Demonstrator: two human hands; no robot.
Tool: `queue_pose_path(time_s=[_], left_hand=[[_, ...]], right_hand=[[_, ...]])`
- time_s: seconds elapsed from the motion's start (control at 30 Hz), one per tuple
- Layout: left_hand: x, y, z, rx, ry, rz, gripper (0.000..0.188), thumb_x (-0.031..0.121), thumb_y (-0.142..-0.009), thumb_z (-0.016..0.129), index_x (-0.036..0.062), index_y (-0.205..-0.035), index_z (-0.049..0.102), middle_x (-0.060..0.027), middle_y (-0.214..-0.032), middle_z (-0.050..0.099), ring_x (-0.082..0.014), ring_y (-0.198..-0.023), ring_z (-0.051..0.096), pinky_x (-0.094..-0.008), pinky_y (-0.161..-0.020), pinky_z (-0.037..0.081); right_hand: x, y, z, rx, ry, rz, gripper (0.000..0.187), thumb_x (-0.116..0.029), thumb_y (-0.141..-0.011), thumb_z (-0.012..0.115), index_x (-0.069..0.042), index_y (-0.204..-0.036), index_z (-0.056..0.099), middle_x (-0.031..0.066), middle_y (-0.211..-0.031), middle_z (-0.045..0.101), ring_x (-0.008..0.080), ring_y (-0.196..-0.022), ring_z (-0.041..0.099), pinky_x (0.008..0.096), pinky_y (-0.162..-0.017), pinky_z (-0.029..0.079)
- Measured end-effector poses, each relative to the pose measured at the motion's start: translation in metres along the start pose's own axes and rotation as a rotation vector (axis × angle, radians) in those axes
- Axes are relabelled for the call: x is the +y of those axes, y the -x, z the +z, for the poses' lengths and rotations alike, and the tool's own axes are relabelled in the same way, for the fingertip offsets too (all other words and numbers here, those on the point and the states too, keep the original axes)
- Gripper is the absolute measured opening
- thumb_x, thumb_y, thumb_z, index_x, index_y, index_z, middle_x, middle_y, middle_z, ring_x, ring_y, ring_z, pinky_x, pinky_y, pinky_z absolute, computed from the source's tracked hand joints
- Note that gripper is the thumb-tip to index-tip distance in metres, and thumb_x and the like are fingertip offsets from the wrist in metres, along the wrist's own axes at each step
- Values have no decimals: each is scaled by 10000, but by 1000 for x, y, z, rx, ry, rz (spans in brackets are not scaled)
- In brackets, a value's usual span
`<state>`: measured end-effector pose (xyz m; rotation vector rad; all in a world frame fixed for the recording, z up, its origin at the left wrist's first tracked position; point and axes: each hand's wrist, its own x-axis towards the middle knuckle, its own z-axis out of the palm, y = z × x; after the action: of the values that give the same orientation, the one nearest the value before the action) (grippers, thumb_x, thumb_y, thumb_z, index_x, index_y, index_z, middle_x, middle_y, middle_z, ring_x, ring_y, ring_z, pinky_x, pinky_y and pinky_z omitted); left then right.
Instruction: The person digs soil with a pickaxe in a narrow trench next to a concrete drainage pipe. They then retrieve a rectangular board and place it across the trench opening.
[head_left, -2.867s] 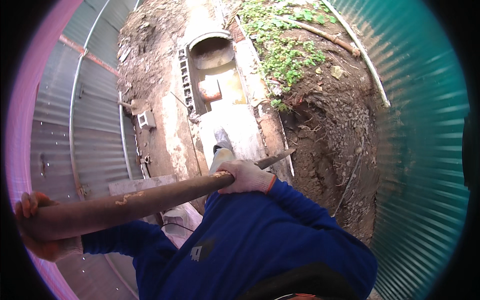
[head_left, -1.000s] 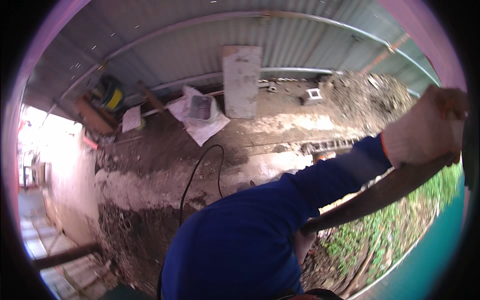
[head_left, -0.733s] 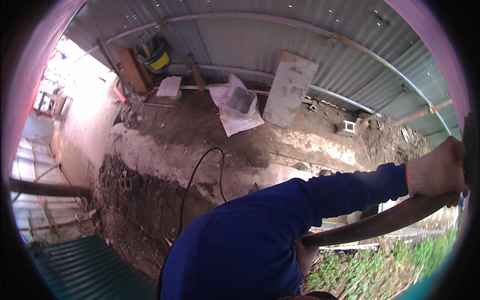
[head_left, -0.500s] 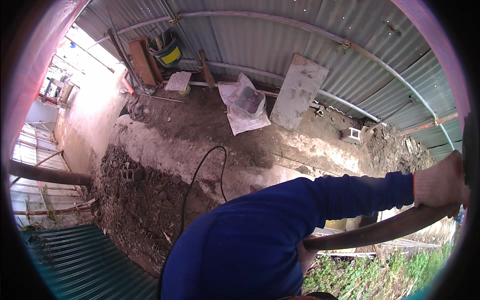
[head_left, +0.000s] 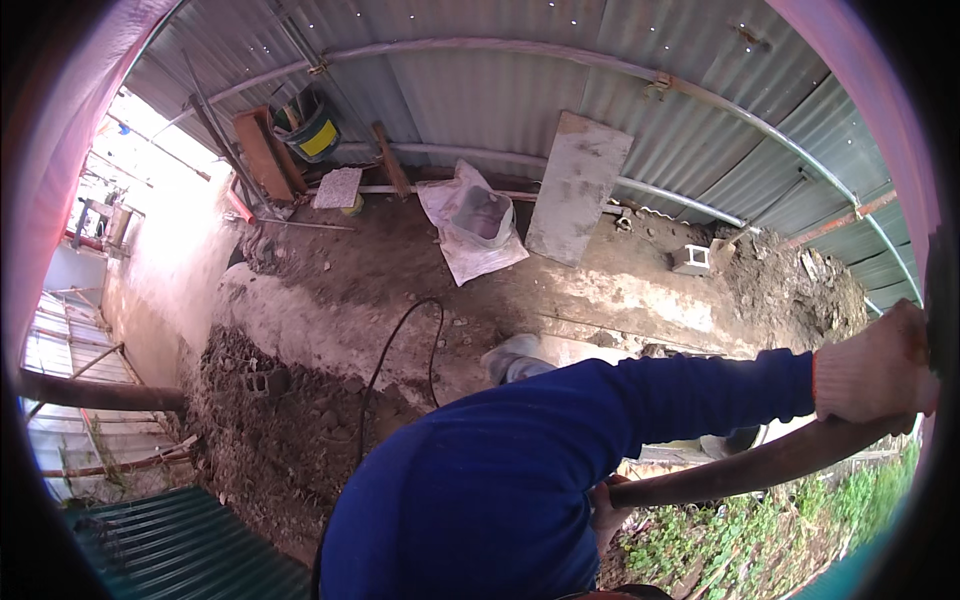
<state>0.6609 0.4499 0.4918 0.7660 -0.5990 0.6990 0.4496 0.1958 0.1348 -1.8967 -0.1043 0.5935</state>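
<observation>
My left arm, in a blue sleeve, stretches across to the right. My left hand (head_left: 872,368) wears a pale work glove with an orange cuff edge and is closed near the far end of a thick brown wooden pole (head_left: 750,467). My right hand (head_left: 606,515) is partly hidden behind the sleeve and wraps the pole's near end. The pole runs slanting between the two hands, below my left forearm. What lies beyond my left hand is cut off by the dark rim. A greyish shoe (head_left: 512,357) shows past my upper arm.
Corrugated metal sheets (head_left: 480,100) wall the far side. A bucket (head_left: 312,128), white sack (head_left: 455,200) with a square container, grey board (head_left: 580,185) and concrete block (head_left: 691,259) stand along it. A black cable (head_left: 375,375) loops over the dirt; green plants (head_left: 770,530) grow lower right.
The view has turned slightly, so the background sits a little further left. The shoe has come into sight beside my upper arm. Both hands keep their hold on the pole.
</observation>
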Motion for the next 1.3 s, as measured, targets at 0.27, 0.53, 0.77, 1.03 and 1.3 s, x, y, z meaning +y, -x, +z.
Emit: queue_pose_path(time_s=[0.27,0.53,0.77,1.03,1.3], left_hand=[[83,18,-106,27,180,-80,493,187,-871,712,-72,-1283,631,-144,-835,686,-207,-608,707,-340,-540,604],[170,76,-184,193,-248,-129,692,265,-1003,658,-49,-1551,378,-113,-994,697,-165,-780,648,-343,-755,589],[210,182,-255,120,-955,-414,971,665,-967,646,-37,-1577,366,-314,-1236,696,-441,-1107,722,-501,-965,573],[337,433,-361,129,-1584,-1165,707,490,-963,618,38,-1502,547,-236,-1461,619,-381,-1349,600,-447,-1150,466],[462,754,-266,1837,-888,-1350,454,360,-976,732,77,-1325,668,-86,-936,757,-274,-788,728,-454,-725,595]], right_hand=[[-41,-13,80,-33,-71,150,415,-117,-821,857,42,-1146,654,131,-1084,693,250,-941,683,413,-901,547],[-66,-34,156,-85,10,-24,402,-42,-840,829,37,-1186,639,103,-1086,683,207,-1003,652,361,-959,521],[-129,-74,223,-28,106,-310,301,-79,-824,860,-2,-1038,662,52,-970,681,148,-874,635,340,-832,536],[-112,-170,263,-77,327,-249,481,-232,-817,886,11,-1164,656,116,-953,747,233,-855,697,387,-810,544],[-94,-214,272,-389,169,-241,396,-162,-861,872,32,-1120,644,40,-990,640,163,-888,600,328,-815,515]])
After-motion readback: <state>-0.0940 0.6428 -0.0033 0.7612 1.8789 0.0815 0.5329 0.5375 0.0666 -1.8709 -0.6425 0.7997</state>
